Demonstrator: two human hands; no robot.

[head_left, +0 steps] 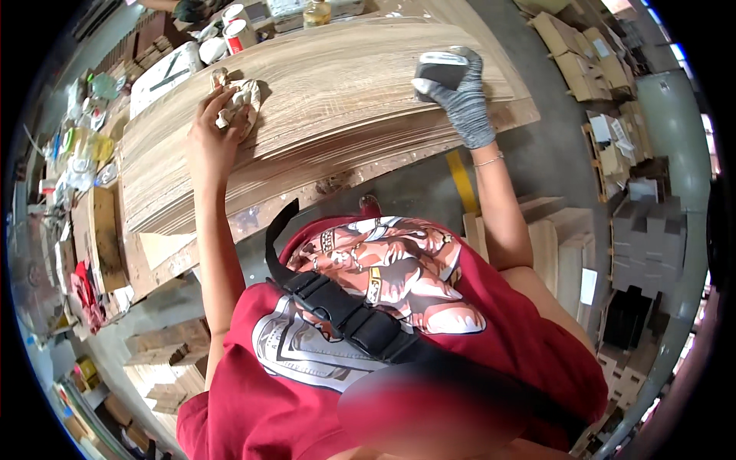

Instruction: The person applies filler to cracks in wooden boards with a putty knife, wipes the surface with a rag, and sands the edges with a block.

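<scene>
My left hand (218, 116), bare, presses its curled fingers on a crumpled off-white rag (250, 96) on the left part of a wood-grain board (322, 73). Farther right, my right hand (465, 96) wears a grey knit glove with pale fingertips. Its thumb and fingers grip a flat dark-grey block (441, 73) with a whitish far edge, held at the board's right end. Whether the block's underside touches the wood is hidden. Beneath the top board lie more boards (307, 157) in a layered stack.
White-and-red cans (238, 36) and a jar of amber liquid (317, 13) stand behind the board. Clear plastic bottles (80, 157) crowd the left side. Cardboard boxes (575, 61) are stacked to the right, beyond grey floor with a yellow stripe (462, 182). Another person's arm (159, 4) shows at the far left.
</scene>
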